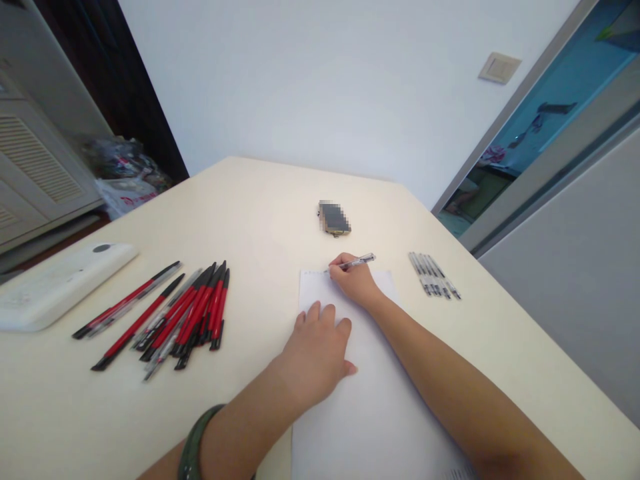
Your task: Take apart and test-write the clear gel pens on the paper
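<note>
On the paper (370,400), left hand (317,350) lies flat; right hand (353,279) pinches pen (356,262).

**Soft, even daylight with wide-angle bend at the edges**

The scene is bright and evenly lit, with no hard glare. The paper (370,400) under the left hand (320,350) is nearly washed out to white. Shadows are faint: a thin, soft one lies beneath that hand's thumb and another under the right hand (353,280), which grips a sharply focused pen (357,261). Beyond the hands a small object (334,218) is pixelated. Far left and far right of the hands, the vented unit (35,160) and door frame (515,107) lean outward and look slightly soft.
</note>
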Available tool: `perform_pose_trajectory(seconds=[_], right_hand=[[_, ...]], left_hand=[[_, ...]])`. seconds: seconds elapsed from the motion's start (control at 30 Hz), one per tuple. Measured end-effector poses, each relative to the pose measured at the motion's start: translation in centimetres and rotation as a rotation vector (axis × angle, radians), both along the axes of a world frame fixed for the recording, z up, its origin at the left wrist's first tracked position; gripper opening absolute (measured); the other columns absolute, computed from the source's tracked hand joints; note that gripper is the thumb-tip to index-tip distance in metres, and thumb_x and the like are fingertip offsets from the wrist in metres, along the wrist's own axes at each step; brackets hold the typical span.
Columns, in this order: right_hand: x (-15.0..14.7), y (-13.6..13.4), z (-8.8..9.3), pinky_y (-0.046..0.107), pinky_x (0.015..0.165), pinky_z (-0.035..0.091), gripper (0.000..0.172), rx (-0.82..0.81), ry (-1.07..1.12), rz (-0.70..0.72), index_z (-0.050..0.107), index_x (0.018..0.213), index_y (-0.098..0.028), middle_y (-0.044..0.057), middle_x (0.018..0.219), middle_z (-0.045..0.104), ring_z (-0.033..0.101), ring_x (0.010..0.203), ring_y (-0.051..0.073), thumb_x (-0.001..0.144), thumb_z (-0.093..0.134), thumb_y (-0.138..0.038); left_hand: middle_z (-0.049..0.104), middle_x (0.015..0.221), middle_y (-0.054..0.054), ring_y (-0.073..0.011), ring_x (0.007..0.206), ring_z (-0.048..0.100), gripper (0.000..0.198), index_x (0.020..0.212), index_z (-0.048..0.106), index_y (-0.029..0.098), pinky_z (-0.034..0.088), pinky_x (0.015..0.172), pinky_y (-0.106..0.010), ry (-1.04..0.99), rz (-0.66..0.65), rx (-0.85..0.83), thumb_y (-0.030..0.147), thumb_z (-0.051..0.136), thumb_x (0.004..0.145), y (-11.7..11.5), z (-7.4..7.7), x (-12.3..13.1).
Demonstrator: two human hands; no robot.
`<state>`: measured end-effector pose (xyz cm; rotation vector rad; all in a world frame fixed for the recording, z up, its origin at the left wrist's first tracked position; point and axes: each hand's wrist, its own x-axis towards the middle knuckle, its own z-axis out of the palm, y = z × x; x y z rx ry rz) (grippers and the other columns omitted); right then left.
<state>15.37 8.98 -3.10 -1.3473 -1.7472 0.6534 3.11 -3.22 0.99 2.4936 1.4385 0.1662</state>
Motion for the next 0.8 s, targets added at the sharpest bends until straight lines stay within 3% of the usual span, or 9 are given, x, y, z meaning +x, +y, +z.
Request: perform_pose_trajectory(seconds=[0.8], right_hand=[[0.16,-0.14,0.10,0.023,0.050,0.035,0.011,-0.001,-0.018,-0.021,0.053,0.064,-0.018,-0.001,0.056,0.055,0.049,0.052,0.012,0.066,0.044,-0.023]], left_hand=[[0.041,0.117,-0.011,-0.0340,0.116,0.026,0.052,0.110,0.046,0.021,0.026,0.090,-0.047,0.000,0.002,-0.048,0.045,0.057,0.066,-0.05,0.33,0.00]])
